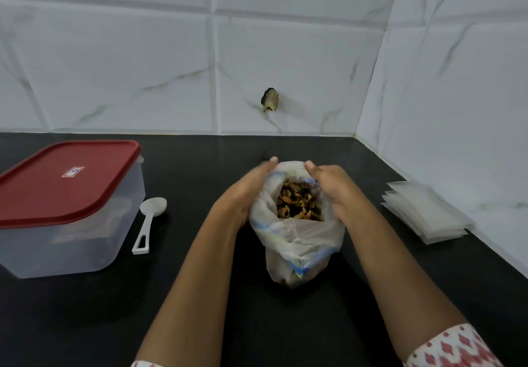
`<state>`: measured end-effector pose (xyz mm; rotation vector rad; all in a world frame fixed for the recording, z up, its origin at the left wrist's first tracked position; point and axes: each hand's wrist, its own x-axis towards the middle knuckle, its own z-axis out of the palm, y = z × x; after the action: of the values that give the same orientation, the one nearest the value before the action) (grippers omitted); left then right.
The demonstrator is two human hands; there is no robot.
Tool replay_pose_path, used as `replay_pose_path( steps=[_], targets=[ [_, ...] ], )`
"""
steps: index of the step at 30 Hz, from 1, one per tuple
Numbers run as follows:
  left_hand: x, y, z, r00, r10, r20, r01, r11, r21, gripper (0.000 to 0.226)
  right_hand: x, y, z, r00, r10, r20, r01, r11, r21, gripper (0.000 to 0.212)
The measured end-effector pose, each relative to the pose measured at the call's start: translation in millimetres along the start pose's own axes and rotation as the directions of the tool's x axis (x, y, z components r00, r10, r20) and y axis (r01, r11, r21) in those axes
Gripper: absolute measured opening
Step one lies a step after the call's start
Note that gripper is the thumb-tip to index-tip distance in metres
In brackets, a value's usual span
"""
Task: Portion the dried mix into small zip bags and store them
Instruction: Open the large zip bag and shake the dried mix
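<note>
Bag (pixel 297 241) of thin cloudy plastic at the middle of the black counter (pixel 200 295), upright on its base, top rolled down and outward into a thick collar with a blue strip showing in the folds. Inside, close up to the open mouth, dried mix (pixel 298 202): brown and yellowish curled pieces (too jumbled to tell one from another). Left hand (pixel 245 192) cupped round the left side of the collar, palm against the plastic, fingers bent along it with the tips at the far edge, slightly blurred. Right hand (pixel 331 189) clasping the right side, fingers curled over the rolled edge, one fingertip showing at the far rim. Both forearms in from the near edge, with a white sleeve (pixel 451 346) patterned in red at the near right. Well to the right of the bag, close against the side wall, small zip bags (pixel 425 212) in a loose flat stack, corners fanned. On the left, a clear box (pixel 71 249) with a red lid (pixel 65 181) on top. Just beside the box, between it and the bag, a white spoon (pixel 148 224) lying flat, bowl toward the far side, handle toward the near. Behind, a white marbled wall (pixel 143 66) with a dark chipped hole (pixel 270 100) above the bag.
</note>
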<state>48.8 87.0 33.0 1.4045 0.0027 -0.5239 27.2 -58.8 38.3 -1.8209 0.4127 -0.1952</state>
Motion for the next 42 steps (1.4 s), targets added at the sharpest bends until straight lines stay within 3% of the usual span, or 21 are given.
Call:
replay_pose_path(
  steps=[2, 3, 6, 8, 9, 11, 12, 13, 15, 18, 20, 22, 23, 24, 25, 26, 31, 34, 36, 38, 42],
  targets=[
    [5, -4, 2, 0.995, 0.065, -0.079, -0.051, 0.984, 0.171, 0.049, 2, 2, -1, 0.992, 0.128, 0.009, -0.128, 0.976, 0.178, 0.037],
    [5, -6, 3, 0.994, 0.052, -0.094, -0.035, 0.985, 0.169, 0.044, 3, 3, -2, 0.984, 0.175, 0.036, -0.178, 0.95, 0.257, 0.035],
    [15, -15, 1, 0.99, -0.058, -0.13, 0.05, 0.997, -0.059, 0.034, 6, 5, -3, 0.976, 0.201, 0.09, -0.219, 0.93, 0.296, 0.035],
    [19, -19, 1, 0.982, -0.113, -0.149, 0.07, 0.961, -0.268, 0.034, 7, -1, -9, 0.992, 0.128, 0.018, -0.128, 0.992, -0.005, 0.051],
    [21, -19, 1, 0.98, -0.128, -0.151, 0.065, 0.928, -0.367, 0.035, 5, -4, -13, 0.997, 0.076, -0.014, -0.078, 0.97, -0.23, 0.06],
    [23, -19, -2, 0.978, -0.144, -0.148, 0.053, 0.867, -0.496, 0.035, 1, -9, -21, 0.998, 0.028, -0.054, -0.055, 0.781, -0.622, 0.072],
    [25, -19, -3, 0.981, -0.141, -0.132, 0.05, 0.847, -0.529, 0.038, -1, -9, -25, 0.997, 0.062, -0.05, -0.079, 0.711, -0.699, 0.076],
    [24, -20, -4, 0.986, -0.124, -0.113, 0.041, 0.83, -0.557, 0.04, -3, -10, -27, 0.99, 0.14, -0.026, -0.119, 0.706, -0.698, 0.076],
    [24, -20, -5, 0.991, -0.087, -0.104, 0.01, 0.813, -0.582, 0.041, -13, -12, -24, 0.953, 0.29, 0.09, -0.204, 0.831, -0.517, 0.061],
    [23, -14, -5, 0.996, -0.002, -0.091, -0.05, 0.826, -0.562, 0.045, -9, -9, -18, 0.962, 0.252, 0.102, -0.217, 0.938, -0.27, 0.037],
    [17, -5, -4, 0.994, 0.048, -0.103, -0.089, 0.891, -0.445, 0.053, -1, -5, -19, 0.975, 0.214, 0.055, -0.21, 0.974, -0.082, 0.038],
    [9, 4, -2, 0.983, 0.045, -0.177, -0.058, 0.996, -0.072, 0.078, 2, -5, -20, 0.978, 0.207, 0.04, -0.21, 0.969, 0.127, 0.042],
    [4, 7, -1, 0.97, 0.063, -0.236, -0.012, 0.977, 0.211, 0.086, 2, -6, -20, 0.978, 0.204, 0.031, -0.206, 0.954, 0.219, 0.044],
    [-1, 7, -1, 0.949, 0.106, -0.297, 0.049, 0.882, 0.469, 0.089, 2, -7, -20, 0.978, 0.205, 0.024, -0.203, 0.933, 0.296, 0.045],
    [-7, 7, -1, 0.936, 0.143, -0.321, 0.088, 0.789, 0.608, 0.088, 1, -8, -21, 0.977, 0.212, 0.023, -0.205, 0.907, 0.369, 0.045],
    [-11, 7, -1, 0.944, 0.124, -0.306, 0.108, 0.76, 0.641, 0.086, -1, -8, -21, 0.973, 0.227, 0.031, -0.217, 0.87, 0.443, 0.045],
    [-26, 7, 7, 0.989, -0.1, -0.109, 0.133, 0.922, 0.363, 0.055, -9, -12, -22, 0.934, 0.335, 0.124, -0.322, 0.639, 0.698, 0.04],
    [-26, 6, 18, 0.997, -0.075, -0.024, 0.074, 0.997, -0.023, 0.039, -13, -14, -21, 0.921, 0.369, 0.128, -0.333, 0.569, 0.752, 0.039],
    [-20, 3, 17, 0.996, -0.083, -0.016, 0.071, 0.927, -0.368, 0.04, -13, -13, -20, 0.914, 0.387, 0.124, -0.327, 0.52, 0.789, 0.041],
    [-15, -2, 17, 0.994, -0.106, -0.027, 0.068, 0.793, -0.606, 0.037, -13, -13, -18, 0.905, 0.41, 0.117, -0.318, 0.466, 0.826, 0.043],
    [-7, -9, 28, 0.989, -0.104, -0.108, -0.033, 0.555, -0.831, 0.034, -16, -13, -11, 0.9, 0.418, 0.123, -0.313, 0.422, 0.851, 0.044]
  ],
)
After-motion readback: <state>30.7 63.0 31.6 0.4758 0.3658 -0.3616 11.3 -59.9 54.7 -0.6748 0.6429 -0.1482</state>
